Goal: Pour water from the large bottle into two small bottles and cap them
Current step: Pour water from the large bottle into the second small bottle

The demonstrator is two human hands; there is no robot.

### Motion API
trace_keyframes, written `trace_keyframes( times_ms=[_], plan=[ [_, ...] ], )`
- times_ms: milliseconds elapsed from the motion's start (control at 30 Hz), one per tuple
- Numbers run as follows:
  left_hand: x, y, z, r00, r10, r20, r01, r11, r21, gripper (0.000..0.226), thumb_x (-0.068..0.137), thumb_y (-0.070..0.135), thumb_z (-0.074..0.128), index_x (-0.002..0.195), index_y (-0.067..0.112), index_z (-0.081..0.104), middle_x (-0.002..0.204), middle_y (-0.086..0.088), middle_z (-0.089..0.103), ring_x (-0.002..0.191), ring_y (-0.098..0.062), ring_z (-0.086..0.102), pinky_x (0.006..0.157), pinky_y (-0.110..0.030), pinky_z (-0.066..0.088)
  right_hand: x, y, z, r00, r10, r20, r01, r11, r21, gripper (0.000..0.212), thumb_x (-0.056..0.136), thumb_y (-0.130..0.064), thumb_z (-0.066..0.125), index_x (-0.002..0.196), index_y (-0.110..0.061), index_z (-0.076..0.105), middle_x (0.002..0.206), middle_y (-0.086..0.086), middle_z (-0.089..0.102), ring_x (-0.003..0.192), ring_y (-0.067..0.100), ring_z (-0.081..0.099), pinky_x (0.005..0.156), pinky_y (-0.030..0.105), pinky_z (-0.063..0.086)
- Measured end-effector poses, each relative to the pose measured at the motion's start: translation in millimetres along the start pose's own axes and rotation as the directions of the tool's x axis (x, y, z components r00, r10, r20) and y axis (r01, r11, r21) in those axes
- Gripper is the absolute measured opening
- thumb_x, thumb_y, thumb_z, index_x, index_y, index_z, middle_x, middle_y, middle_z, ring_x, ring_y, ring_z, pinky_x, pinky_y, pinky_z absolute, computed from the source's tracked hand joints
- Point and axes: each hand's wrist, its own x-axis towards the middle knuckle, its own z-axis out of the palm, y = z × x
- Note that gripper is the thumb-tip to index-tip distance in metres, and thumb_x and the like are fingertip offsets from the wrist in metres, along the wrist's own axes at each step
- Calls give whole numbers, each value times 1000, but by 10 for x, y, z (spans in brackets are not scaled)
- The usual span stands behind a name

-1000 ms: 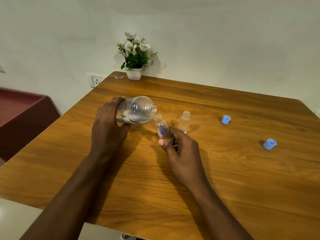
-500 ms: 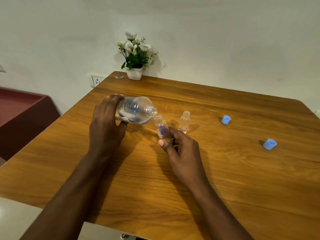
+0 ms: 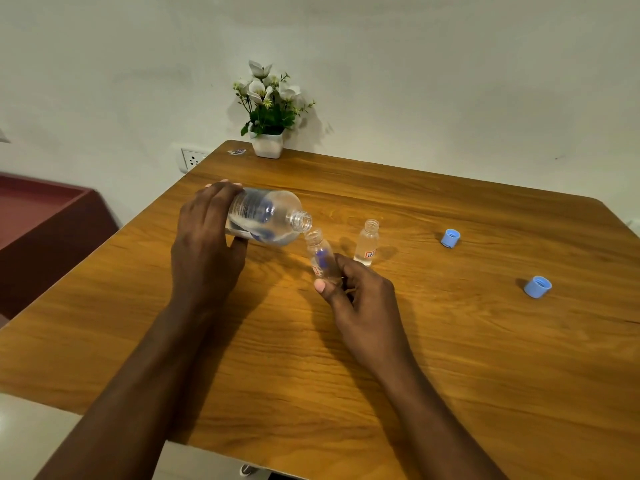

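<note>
Left hand [image 3: 204, 244]: palm down, fingers and thumb wrapped round the base end of the large bottle [image 3: 266, 216].
Right hand [image 3: 360, 299]: thumb and fingers pinch the lower half of the held small bottle [image 3: 320, 256], mid-bench [image 3: 450, 358].
Large bottle look: clear, uncapped, water pooled along the low side.
Large bottle axis: near level, 9 to 3 o'clock, mouth at 3, just above the held bottle's mouth.
Held small bottle axis: tilted, mouth toward 11 o'clock.
Second small bottle [image 3: 367, 244]: upright, uncapped, at 1 o'clock from the right hand.
</note>
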Motion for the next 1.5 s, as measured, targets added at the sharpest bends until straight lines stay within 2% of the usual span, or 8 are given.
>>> trace_keyframes(
  times_ms=[233,567,1033,1267,1400,1500],
  plan=[
    [3,6,-25,999,17,-35,-16,1000,13,64,72,-4,74,131,3,48,133,-17,53,127,-34,45,102,-40,41,-7,2,8,1000,5,20,-4,1000,-11,23,85,-24,63,105,-15,69,91,-6,71,86,8,65,76,39,52],
    [19,7,-51,994,42,-98,-38,998,40,57,77,-4,69,130,1,49,132,-19,53,126,-35,45,107,-32,33,-2,12,14,999,6,32,-5,999,-31,29,84,-30,61,106,-14,68,93,-4,71,88,11,65,78,41,51],
    [22,-9,-55,985,75,-157,-63,995,79,57,76,-10,65,130,3,49,132,-19,53,127,-35,44,107,-36,35,-1,8,13,999,5,34,-5,1000,-21,32,84,-30,61,113,-17,68,101,-6,72,93,8,66,83,39,52],
    [22,-9,-54,985,69,-156,-57,995,86,59,75,-11,66,130,3,49,132,-20,52,127,-34,44,107,-35,36,-2,25,15,999,11,37,-11,1000,-5,29,84,-28,61,105,-9,67,93,-1,72,86,14,66,78,42,52],
    [30,5,-62,982,81,-170,-65,993,94,57,76,-12,64,129,2,50,131,-20,53,126,-35,44,106,-36,36,5,22,18,999,7,41,-6,1000,-10,34,83,-30,60,112,-13,68,100,-4,72,92,9,66,82,37,52],
    [31,10,-67,981,84,-175,-68,993,93,56,76,-12,63,129,1,50,131,-20,53,126,-34,44,107,-34,35,4,28,17,999,6,46,-6,1000,-8,31,83,-29,61,109,-13,68,96,-4,72,88,9,65,80,37,52]
  ],
)
